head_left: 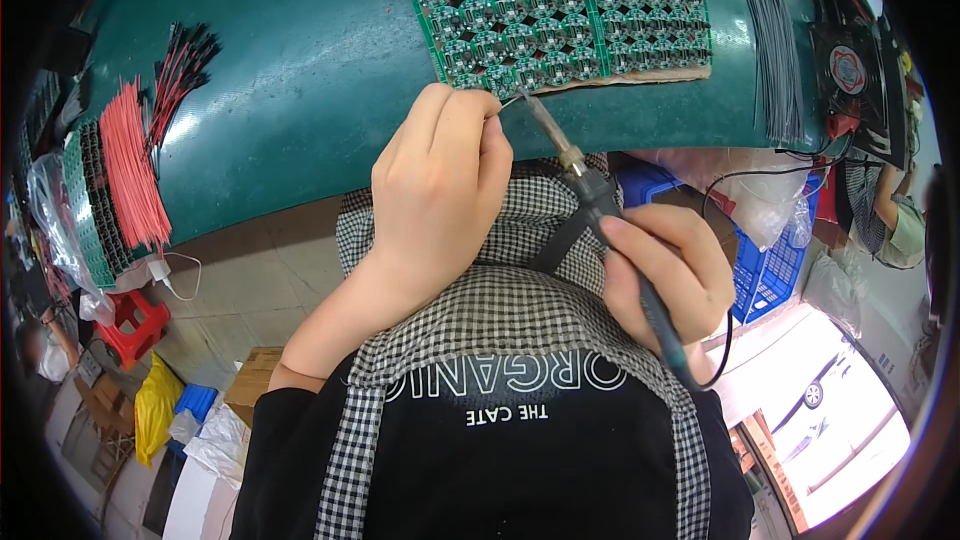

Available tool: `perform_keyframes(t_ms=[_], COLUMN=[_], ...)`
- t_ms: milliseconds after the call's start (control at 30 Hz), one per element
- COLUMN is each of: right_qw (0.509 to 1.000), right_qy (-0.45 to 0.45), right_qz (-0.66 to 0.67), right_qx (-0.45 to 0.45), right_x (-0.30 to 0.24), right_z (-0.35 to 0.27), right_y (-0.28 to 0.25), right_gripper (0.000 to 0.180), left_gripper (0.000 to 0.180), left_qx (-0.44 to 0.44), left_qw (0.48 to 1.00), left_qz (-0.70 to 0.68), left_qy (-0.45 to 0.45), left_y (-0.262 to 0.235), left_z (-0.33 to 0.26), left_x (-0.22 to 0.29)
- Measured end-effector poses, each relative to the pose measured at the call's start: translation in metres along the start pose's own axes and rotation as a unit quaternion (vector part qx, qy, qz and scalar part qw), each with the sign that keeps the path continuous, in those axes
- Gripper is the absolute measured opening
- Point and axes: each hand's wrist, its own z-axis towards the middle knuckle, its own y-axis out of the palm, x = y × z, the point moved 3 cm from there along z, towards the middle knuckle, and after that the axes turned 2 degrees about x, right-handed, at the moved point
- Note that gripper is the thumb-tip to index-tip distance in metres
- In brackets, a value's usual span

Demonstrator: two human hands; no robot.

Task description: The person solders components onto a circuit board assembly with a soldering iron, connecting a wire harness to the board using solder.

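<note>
My right hand (670, 275) is closed around the handle of a soldering iron (600, 202), which slants up and to the left. Its tip meets the near edge of a panel of green circuit boards (520, 20), laid out in rows at the top of the view. My left hand (435, 175) is beside the tip, with thumb and forefinger pinched together. A short end of thin pale wire (510, 101) sticks out of that pinch toward the tip; the rest of it is hidden by the fingers.
A green mat (290, 110) covers the table. Red wires (134, 170) and red-black leads (180, 80) lie at left, grey wires (775, 60) at right beside a black fan (848, 72). Below the table's edge are a red stool (135, 328) and a blue crate (765, 270).
</note>
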Motion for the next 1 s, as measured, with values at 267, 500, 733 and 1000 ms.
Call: perform_keyframes(t_ms=[267,500,733,1000], right_qw=[0.996,0.997,0.999,0.999], right_qy=[-0.011,-0.019,-0.020,-0.038], right_qz=[0.051,0.057,0.039,-0.017], right_qx=[0.073,0.045,0.016,0.014], right_x=[0.017,0.019,0.021,0.013], right_z=[-0.011,-0.005,-0.002,-0.006], right_y=[-0.014,-0.015,-0.011,-0.001], right_gripper=[0.019,0.023,0.026,0.033], left_gripper=[0.013,0.012,0.012,0.013], left_qx=[0.001,0.001,-0.007,-0.028], left_qw=[1.000,1.000,1.000,0.999], left_qz=[-0.022,-0.016,0.008,0.004], left_qy=[0.004,0.001,0.000,-0.029], left_y=[0.002,0.008,0.010,0.012], left_z=[-0.001,0.002,0.003,0.006], left_x=[0.008,0.009,0.008,0.011])
